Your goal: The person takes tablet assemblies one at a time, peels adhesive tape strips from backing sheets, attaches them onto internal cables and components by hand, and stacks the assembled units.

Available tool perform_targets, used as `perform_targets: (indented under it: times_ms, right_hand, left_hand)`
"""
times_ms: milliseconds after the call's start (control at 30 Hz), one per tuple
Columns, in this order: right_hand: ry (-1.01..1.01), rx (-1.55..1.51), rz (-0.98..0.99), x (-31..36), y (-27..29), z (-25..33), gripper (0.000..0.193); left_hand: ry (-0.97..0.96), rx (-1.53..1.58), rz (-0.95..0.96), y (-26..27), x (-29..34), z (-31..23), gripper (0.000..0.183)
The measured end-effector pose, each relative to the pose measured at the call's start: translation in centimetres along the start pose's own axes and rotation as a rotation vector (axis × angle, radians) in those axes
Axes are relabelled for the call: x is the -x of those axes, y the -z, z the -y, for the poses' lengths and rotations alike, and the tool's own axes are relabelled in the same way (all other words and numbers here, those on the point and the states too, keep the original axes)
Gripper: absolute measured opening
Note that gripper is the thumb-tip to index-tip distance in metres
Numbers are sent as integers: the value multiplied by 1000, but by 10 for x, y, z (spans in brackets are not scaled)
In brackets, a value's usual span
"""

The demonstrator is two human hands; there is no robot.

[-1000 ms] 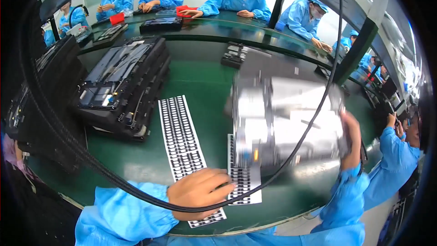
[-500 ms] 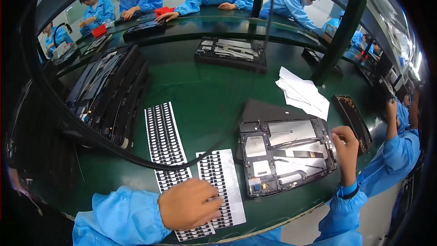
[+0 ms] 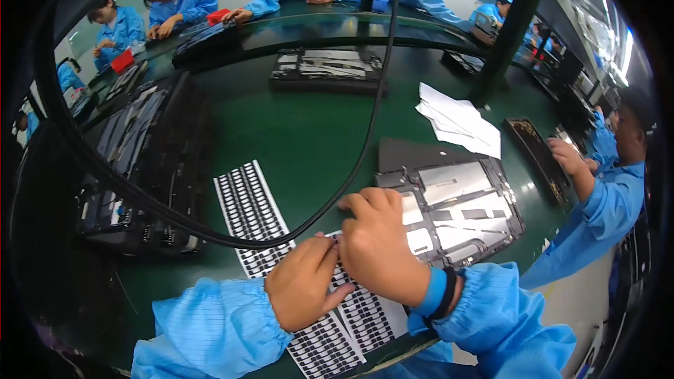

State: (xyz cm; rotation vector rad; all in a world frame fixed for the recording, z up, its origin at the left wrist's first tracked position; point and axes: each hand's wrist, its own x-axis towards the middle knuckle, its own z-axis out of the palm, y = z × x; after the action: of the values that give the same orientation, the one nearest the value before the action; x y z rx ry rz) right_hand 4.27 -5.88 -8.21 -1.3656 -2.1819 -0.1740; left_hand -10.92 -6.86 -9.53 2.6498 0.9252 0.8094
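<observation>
"Where are the patterned sheets (image 3: 368, 319)?"
"On the table (image 3: 309, 133), left of the opened tablet (image 3: 467, 214), partly under the left hand (image 3: 302, 284) and right hand (image 3: 379, 242)."
"And the fingers?"
"Bent, tips close together; whether pinching anything, I cannot tell."

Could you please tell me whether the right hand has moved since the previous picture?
Yes, the right hand has moved left: judged against the white papers, it has gone from the device's right edge to the patterned sheet.
</observation>
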Motion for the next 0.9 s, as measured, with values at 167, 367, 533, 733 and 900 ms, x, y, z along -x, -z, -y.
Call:
perform_targets:
  times_ms: [167,367,533,733,900]
  right_hand:
    - [-100,-119,-13,-6,-1,-8,11]
    - [-41,-726,303,50,93,-19,6]
    - [-243,-1081,652,91,93,-26,1]
    - [-301,-1153,357,86,73,-50,4]
    - [-421,-1262,163,97,112,-68,5]
  left_hand:
    - [-12,-2,47,2,-5,0,51]
    - [-7,122,53,24,-32,22,36]
    - [-219,43,-16,-20,-143,46,39]
    - [-97,262,261,-37,-143,50,48]
    - [-67,258,298,-23,-131,38,46]
